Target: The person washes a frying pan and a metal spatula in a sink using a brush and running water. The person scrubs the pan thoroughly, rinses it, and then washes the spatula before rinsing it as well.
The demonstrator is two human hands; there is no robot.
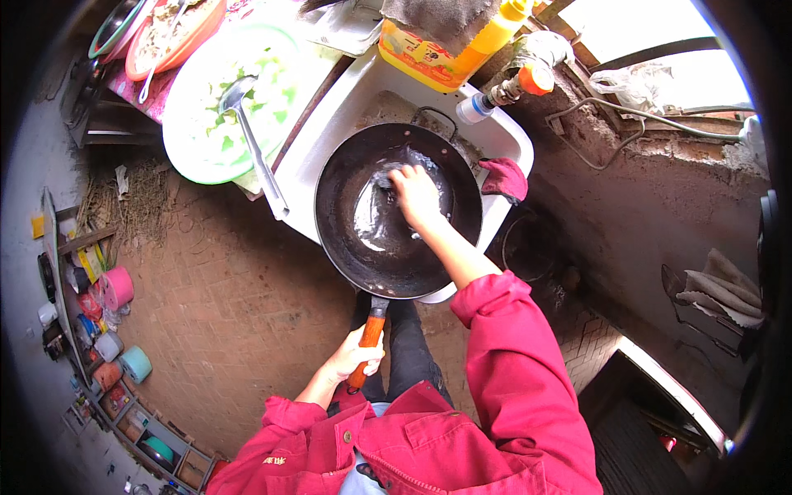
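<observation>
A dark wok (346, 247) with some water in it rests over a white sink (297, 204). My left hand (356, 354) is closed around the wok's wooden handle (371, 334), near its lower end. Inside the wok, my right hand (413, 193) presses a scouring pad (385, 176), apparently of steel wool, against the inner surface. The pad is partly hidden by the fingers. On the wok's far side a metal loop handle (436, 110) lies inside the basin, near a tap (507, 93).
A green-rimmed basin (185, 142) of chopped greens, with a metal ladle (250, 139), stands left of the sink. A yellow detergent jug (421, 59) is behind the sink. A dark red cloth (504, 178) hangs over its right rim. Shelves (80, 346) line the left wall.
</observation>
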